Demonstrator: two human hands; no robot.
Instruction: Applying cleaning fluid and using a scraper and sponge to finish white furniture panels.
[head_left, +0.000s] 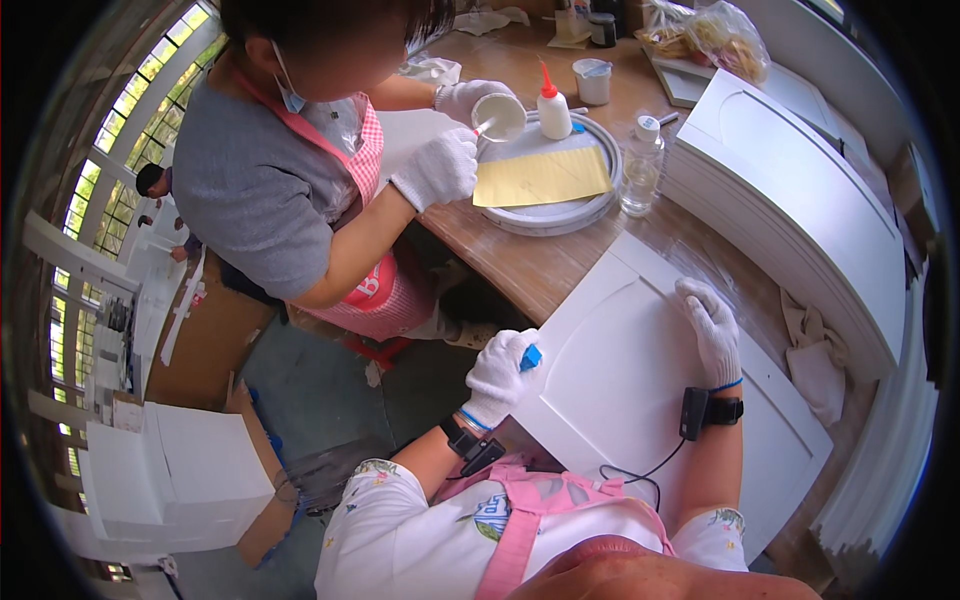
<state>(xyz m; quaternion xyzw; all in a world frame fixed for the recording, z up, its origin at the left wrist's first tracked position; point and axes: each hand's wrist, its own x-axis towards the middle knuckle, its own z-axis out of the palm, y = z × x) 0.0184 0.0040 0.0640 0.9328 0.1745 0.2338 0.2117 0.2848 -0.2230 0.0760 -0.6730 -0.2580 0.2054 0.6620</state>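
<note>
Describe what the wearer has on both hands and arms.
Both the left hand and right hand wear white knit gloves with blue cuff trim. Each wrist carries a black strap with a small black device; a thin black cable trails from the right one. Short white sleeves with a floral print cover the upper arms.

Clear plastic bag (712, 35) with yellowish contents, far end of the bench (545, 275), top right. White squeeze bottle with red nozzle (553, 108) stands on the round grey tray (560, 218). Clear bottle with white cap (641, 165) just right of the tray. Small white cup with lid (593, 80) behind them. Brown cardboard box (205, 345) on the floor, left. No screens or signs visible.
</note>
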